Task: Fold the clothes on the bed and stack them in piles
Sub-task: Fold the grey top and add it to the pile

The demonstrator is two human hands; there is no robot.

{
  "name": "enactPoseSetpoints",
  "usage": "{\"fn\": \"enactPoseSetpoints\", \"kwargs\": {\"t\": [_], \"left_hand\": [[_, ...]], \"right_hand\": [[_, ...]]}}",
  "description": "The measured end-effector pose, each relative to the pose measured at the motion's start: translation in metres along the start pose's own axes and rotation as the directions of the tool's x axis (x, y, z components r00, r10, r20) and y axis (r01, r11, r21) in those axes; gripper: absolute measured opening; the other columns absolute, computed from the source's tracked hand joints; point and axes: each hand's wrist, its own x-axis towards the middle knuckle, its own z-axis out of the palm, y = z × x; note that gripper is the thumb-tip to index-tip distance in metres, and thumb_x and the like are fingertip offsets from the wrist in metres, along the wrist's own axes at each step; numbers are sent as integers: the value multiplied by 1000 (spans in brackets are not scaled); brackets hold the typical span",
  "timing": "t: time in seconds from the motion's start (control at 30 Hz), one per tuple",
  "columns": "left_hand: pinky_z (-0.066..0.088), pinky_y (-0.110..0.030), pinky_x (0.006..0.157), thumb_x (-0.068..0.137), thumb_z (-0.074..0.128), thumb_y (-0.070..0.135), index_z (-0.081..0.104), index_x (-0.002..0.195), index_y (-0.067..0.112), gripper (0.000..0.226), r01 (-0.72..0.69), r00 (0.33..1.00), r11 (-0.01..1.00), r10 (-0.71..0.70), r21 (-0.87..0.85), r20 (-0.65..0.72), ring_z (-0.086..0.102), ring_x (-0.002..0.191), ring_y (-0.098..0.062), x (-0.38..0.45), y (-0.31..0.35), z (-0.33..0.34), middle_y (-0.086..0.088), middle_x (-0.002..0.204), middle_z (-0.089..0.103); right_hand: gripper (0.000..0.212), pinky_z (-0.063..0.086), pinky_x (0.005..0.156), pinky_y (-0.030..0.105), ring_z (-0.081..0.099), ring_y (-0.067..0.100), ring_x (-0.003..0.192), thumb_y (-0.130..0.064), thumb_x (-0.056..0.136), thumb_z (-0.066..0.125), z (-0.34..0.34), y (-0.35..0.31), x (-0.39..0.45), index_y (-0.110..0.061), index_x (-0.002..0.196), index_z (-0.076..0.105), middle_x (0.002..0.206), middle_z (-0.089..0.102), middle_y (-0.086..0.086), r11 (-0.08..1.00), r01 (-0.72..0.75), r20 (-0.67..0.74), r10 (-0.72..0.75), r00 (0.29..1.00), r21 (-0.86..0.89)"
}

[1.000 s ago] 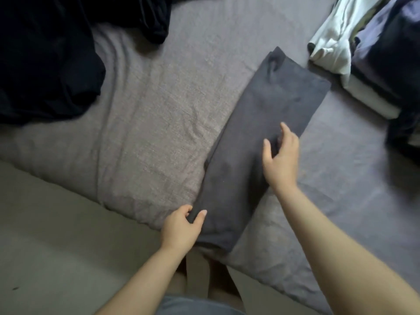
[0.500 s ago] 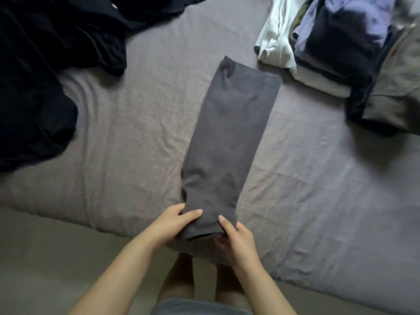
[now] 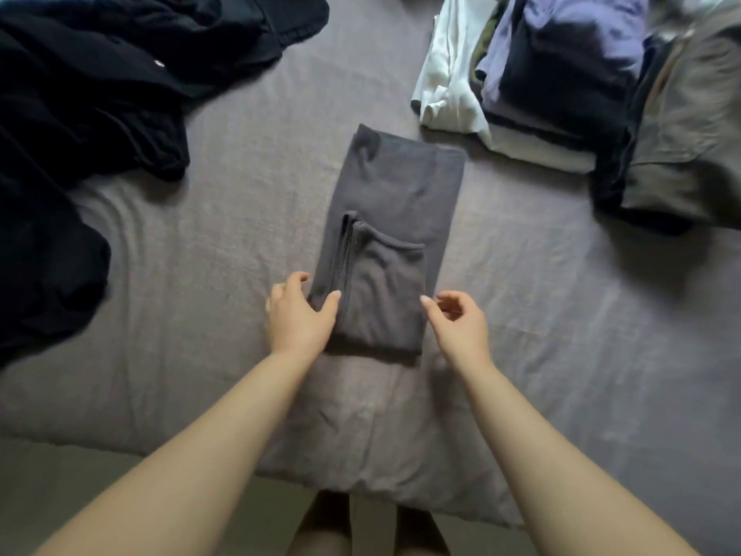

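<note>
Folding onward: the dark grey cotton garment [image 3: 385, 250] now lies doubled mid-frame, its near end turned up since a moment ago; the left hand [image 3: 298, 319] pinches its edge, the right hand [image 3: 457, 323] hovers loose-fingered, holding nothing.

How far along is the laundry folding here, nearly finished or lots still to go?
Partly done. A stack of folded clothes already sits at the far right of the bed. In hand: the grey garment, its near end folded up over itself; the left hand grips its left edge, while the right hand is beside its right edge. Left: a heap of unfolded black clothes at far left.
</note>
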Motion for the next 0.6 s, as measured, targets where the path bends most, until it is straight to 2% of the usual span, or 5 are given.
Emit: {"fn": "enactPoseSetpoints", "kwargs": {"t": [0.17, 0.3, 0.43, 0.5, 0.6], "left_hand": [[33, -38, 108, 71, 69, 64, 49, 131, 12, 83, 182, 978, 982, -177, -40, 110, 41, 128, -31, -2, -2, 25, -14, 132, 49], [33, -34, 99, 82, 68, 43, 49, 125, 13, 56, 127, 987, 989, -133, 70, 89, 40, 124, -34, -8, -7, 30, -15, 131, 45], [40, -30, 68, 76, 78, 27, 44, 90, 12, 40, 182, 952, 980, -155, -82, 263, 59, 87, -27, -30, -34, 27, -12, 94, 60], [50, -34, 61, 71, 83, 27, 36, 86, 14, 51, 283, 913, 954, -234, -104, 335, 57, 70, -24, -58, -54, 23, -11, 85, 59], [55, -36, 57, 72, 82, 18, 35, 96, 12, 53, 339, 876, 926, -247, -165, 414, 55, 69, -15, -104, -76, 13, -7, 86, 55]], "right_hand": [[30, 41, 67, 24, 54, 14, 67, -32, 81, 75, 18, 23, -17, -13, 89, 52, 71, 54, -4, 989, -128, 123, 137, 983, -75], [25, 53, 59, 34, 57, 22, 61, -24, 88, 68, 27, 35, -25, -13, 73, 51, 70, 57, 10, 971, -225, 132, 214, 968, 80], [26, 50, 60, 36, 52, 17, 52, -19, 85, 71, -2, 66, -52, -14, 71, 50, 61, 54, 6, 957, -289, 157, 281, 947, 30], [21, 47, 60, 33, 50, 15, 52, -20, 82, 74, -23, 83, -74, -13, 87, 55, 60, 52, 3, 954, -299, 198, 297, 934, -22], [63, 44, 67, 19, 50, 8, 62, -23, 84, 73, -50, 98, -112, -36, 135, 38, 72, 51, -5, 985, -77, 231, 112, 967, -156]]}}
